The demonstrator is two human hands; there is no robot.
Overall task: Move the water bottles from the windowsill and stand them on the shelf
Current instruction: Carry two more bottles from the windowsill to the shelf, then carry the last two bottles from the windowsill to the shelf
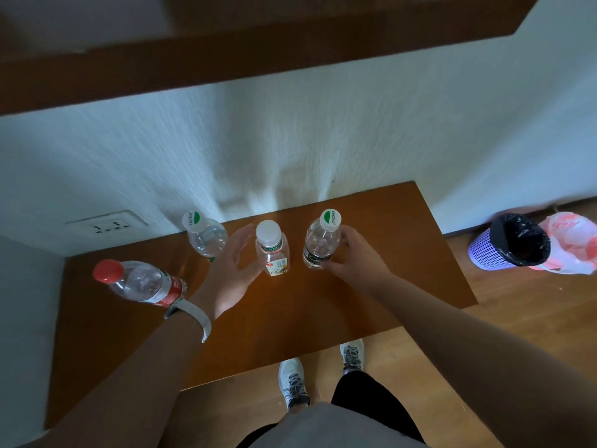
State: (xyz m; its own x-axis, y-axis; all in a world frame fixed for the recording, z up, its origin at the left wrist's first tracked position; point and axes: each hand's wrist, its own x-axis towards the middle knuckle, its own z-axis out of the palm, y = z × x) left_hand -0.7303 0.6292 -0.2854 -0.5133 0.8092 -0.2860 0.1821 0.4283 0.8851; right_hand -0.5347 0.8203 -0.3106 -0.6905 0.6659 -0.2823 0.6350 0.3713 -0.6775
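Note:
Several clear water bottles stand on a brown wooden shelf [323, 312] against the wall. My right hand [352, 253] is wrapped around the right white-capped bottle [321, 240]. Just left of the middle square bottle [273, 248], my left hand [231, 273] is spread open with its palm beside the bottle and its fingers apart, holding nothing. Another white-capped bottle [205, 236] stands at the back left. A red-capped bottle [142, 281] with a red label stands at the far left, beside my left wrist.
A wall socket [106, 223] is set in the wall at the left. On the wooden floor at the right stands a lilac mesh bin [510, 242] with a black liner, and a white and red plastic bag [571, 242] lies next to it. My feet are below the shelf's front edge.

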